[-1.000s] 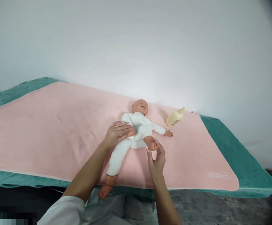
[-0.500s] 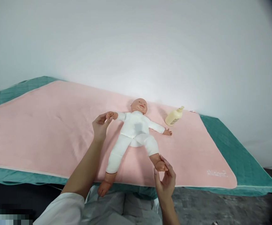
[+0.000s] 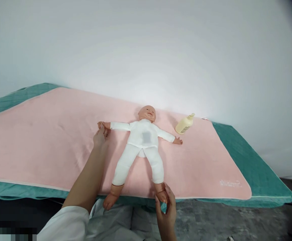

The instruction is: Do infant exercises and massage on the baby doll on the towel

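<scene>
A baby doll (image 3: 143, 134) in white cloth lies on its back on a pink mat (image 3: 60, 134), arms spread and legs toward me. On the left, my left hand (image 3: 101, 136) grips the doll's hand (image 3: 104, 125), its arm stretched straight out. My right hand (image 3: 166, 207) has its fingers round the doll's foot (image 3: 161, 195) at the mat's front edge. The doll's other foot (image 3: 110, 201) hangs over that edge, untouched. Its other hand (image 3: 178, 140) rests open on the mat near a pale yellow bottle.
The pale yellow pump bottle (image 3: 184, 124) leans or lies on the mat right of the doll's head. Beneath the mat is a green quilted cover (image 3: 251, 160). A white wall (image 3: 146, 50) rises behind. Grey floor (image 3: 206, 221) shows at the lower right.
My left hand has moved outward to the left, and the doll's arm is now extended. My right hand has come down and left with the doll's foot; that leg is straighter.
</scene>
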The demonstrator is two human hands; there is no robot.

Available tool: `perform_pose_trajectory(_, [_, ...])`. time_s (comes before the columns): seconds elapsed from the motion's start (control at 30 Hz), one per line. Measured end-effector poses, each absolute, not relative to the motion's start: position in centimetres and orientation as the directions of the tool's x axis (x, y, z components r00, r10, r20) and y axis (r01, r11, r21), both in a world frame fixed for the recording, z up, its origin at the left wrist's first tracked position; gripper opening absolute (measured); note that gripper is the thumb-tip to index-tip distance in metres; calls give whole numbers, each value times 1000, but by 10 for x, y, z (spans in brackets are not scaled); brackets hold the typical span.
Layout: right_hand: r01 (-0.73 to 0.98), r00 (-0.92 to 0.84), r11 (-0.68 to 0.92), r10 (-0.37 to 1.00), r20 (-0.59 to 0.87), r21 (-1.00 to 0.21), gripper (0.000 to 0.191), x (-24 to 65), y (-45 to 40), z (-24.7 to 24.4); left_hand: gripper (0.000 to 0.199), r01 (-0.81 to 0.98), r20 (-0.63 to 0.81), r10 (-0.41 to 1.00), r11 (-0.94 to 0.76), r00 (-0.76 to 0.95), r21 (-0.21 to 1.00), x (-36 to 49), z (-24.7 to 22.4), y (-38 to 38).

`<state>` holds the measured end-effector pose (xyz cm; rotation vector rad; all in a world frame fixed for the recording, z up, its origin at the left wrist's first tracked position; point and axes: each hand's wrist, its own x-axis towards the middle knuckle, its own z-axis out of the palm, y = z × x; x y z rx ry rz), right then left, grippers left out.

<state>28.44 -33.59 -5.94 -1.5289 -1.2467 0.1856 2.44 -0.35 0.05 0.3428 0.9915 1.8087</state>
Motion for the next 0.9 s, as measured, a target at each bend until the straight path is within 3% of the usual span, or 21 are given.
perform_pose_trajectory(0.13, [628,404,169,764,504,-760,48,284,-334,-63,12,-685,-311,826,-118,-470,719,22,-6,2])
perform_pose_trajectory(0.47, [646,406,173,748,526,-744,44,283,-329,-60,9,-647,-223,852,-166,-474,744,33,13,-15])
perform_pose_trajectory(0.6, [605,445,172,737,509,-778,44,288,-330,-53,12,-563,-62,848,-292,-526,773,41,28,-25])
perform_pose_trajectory(0.7, [518,510,187,716,477,-835,42,289,-326,-40,23,-399,123,817,-400,-564,825,50,36,-32])
perform_pose_trajectory(0.9, [483,540,295,641,546,-825,44,287,-302,-3,36,-14,448,824,-482,-348,876,72,41,-54])
